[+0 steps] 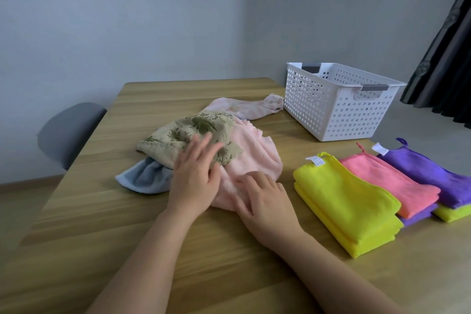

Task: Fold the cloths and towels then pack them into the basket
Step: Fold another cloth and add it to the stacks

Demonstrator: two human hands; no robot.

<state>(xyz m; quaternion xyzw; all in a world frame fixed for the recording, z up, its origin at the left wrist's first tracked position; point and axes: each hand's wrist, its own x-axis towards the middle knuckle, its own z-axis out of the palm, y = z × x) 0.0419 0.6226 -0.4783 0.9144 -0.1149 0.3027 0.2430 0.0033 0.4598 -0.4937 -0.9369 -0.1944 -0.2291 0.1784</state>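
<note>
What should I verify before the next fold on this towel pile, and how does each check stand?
1. The white perforated plastic basket stands upright: ok.
2. Its floor is free: cannot tell.
3. The left hand and right hand grip nothing: ok.
4. The beige leaf-patterned towel lies apart from the pink terry towel: not ok, it overlaps.
5. Bare wooden table before the pile: ok.

Your left hand [196, 173] lies flat, fingers spread, on the beige towel [193, 126]; your right hand [265, 199] rests on the pink towel [254, 153]. Blue towel [145, 176] pokes out underneath. Folded yellow cloth [344, 199] lies right, white basket [339, 109] behind it
</note>
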